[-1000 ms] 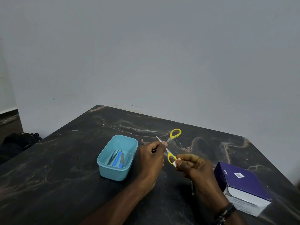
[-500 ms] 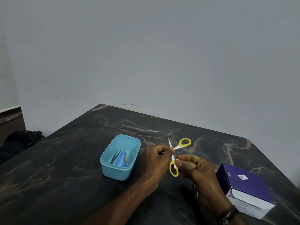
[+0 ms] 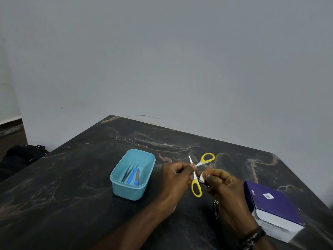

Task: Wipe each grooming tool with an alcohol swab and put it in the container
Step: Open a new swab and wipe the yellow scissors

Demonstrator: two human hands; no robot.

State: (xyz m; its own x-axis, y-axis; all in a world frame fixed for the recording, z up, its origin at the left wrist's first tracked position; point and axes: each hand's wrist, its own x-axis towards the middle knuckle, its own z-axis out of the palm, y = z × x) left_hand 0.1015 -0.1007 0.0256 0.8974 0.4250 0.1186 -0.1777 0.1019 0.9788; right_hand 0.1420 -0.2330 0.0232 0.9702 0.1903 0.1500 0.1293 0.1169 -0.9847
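The left hand (image 3: 177, 175), at the lower centre of the frame, has its fingers curled and pinches the small yellow-handled scissors (image 3: 195, 175) near the pivot, where the two white blades cross. The scissors are spread open in the air above the dark marbled desk (image 3: 75, 177): one blade tip points up and away, one yellow loop sits to the upper right of the hands, and the other loop hangs down between the two hands. The right hand (image 3: 222, 184), just right of the left one, pinches a small white alcohol swab (image 3: 201, 178) between thumb and fingers; the swab sits just beside the lower blade of the scissors, and whether it touches the blade cannot be told. A dark beaded bracelet (image 3: 252, 238) circles the right wrist at the bottom of the frame.

Left of the hands stands a light blue rectangular plastic container (image 3: 132, 191), open at the top, with several slim tools (image 3: 132, 175) lying inside, some with blue handles and some metallic. A small metal nail clipper (image 3: 216, 209) lies on the desk below the right hand, partly hidden by the wrist. At the lower right of the frame rests a purple and white cardboard box (image 3: 275, 209). A plain grey wall (image 3: 162, 60) fills the upper frame.
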